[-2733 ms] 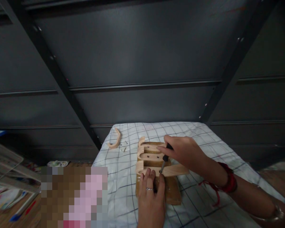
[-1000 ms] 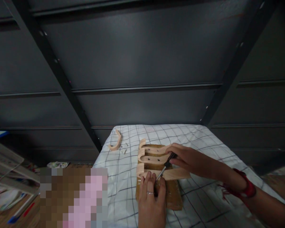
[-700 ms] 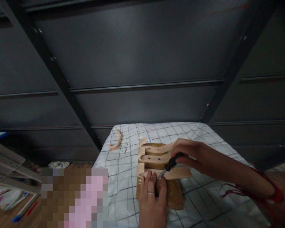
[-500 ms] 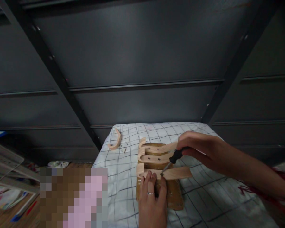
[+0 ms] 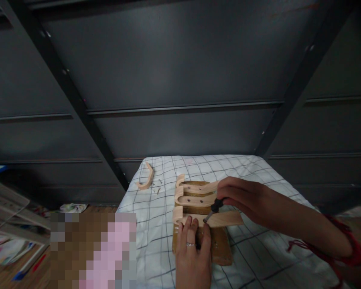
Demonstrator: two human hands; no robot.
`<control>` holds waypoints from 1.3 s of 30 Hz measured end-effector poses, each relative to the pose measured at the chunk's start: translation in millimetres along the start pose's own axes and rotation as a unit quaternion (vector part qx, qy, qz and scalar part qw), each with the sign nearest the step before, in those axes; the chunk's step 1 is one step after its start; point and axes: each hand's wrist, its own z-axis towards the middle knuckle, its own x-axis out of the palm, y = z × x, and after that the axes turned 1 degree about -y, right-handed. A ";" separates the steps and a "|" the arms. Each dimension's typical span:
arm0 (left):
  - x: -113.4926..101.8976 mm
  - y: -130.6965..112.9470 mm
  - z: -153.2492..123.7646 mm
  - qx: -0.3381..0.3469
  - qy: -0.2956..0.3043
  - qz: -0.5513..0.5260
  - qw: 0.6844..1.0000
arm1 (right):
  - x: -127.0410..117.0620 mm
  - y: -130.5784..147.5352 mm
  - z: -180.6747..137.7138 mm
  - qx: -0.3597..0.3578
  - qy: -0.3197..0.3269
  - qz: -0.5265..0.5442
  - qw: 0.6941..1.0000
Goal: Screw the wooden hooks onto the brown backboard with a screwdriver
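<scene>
A screwdriver [image 5: 215, 206] with a black handle is gripped in my right hand [image 5: 239, 194]. It tilts down to the left, its tip at a screw hole in the nearest of three light wooden hooks [image 5: 225, 219]. My left hand [image 5: 194, 253], a ring on one finger, holds this hook down against a brown wooden board [image 5: 222, 251] with fingertips and thumb. The other two hooks, the middle one [image 5: 194, 200] and the far one [image 5: 195, 188], lie parallel across the board, with dark dots along their shafts. My right hand covers their right ends.
A loose wooden hook [image 5: 150, 176] and several small screws [image 5: 158, 190] lie left of the board on the checked cloth [image 5: 156, 228]. Behind rises a dark panelled wall [image 5: 180, 132]. At left are a pale shelf frame [image 5: 15, 220] and a pixelated patch.
My right hand has moved down and left with the screwdriver, which stands a little steeper now. The tip stays at the same hole, and my left hand has not moved.
</scene>
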 end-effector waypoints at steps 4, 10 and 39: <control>-0.4 0.0 0.2 0.002 0.007 0.001 1.000 | -4.8 3.7 1.8 -0.018 0.016 0.019 1.000; -2.6 0.2 1.7 0.009 0.005 0.001 1.000 | -9.5 8.1 11.3 -0.005 0.045 -0.010 0.999; -1.2 -1.0 0.2 -0.003 0.000 -0.009 1.000 | 24.3 5.3 22.9 0.149 -0.097 -0.091 0.980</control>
